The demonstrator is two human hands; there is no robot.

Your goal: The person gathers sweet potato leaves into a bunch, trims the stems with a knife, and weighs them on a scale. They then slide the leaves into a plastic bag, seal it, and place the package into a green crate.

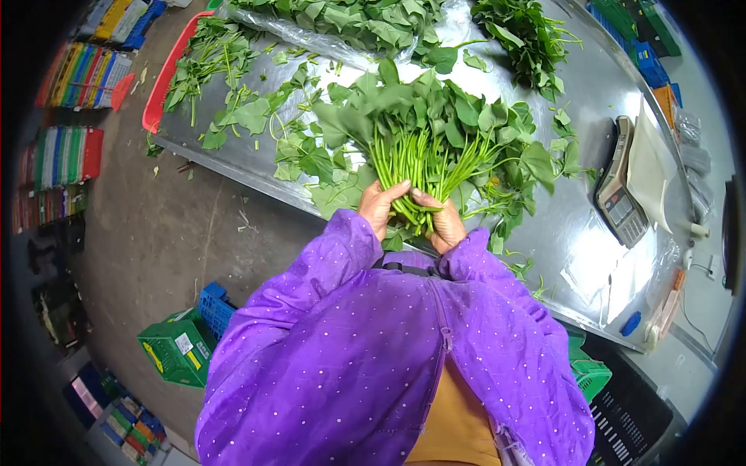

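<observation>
Both my hands are closed around the stem ends of a thick bunch of leafy greens (420, 163) at the near edge of the metal table. My left hand (379, 206) grips the stems from the left, its thumb lying across them. From the other side my right hand (441, 221) holds the same stems, thumb on top. The broad green leaves fan out away from me, and the fingers beneath the stems are hidden. Loose leafy stems (311, 159) lie to the left of the bunch, and more trailing leaves (536, 163) spread on its right.
A metal table (567, 233) carries a digital scale (622, 203) at right, a leafy pile (521, 39) and plastic-wrapped greens (350, 23) at the back. A red crate (167, 81) stands beyond the left edge. Green (179, 347) and blue crates (215, 309) sit on the floor.
</observation>
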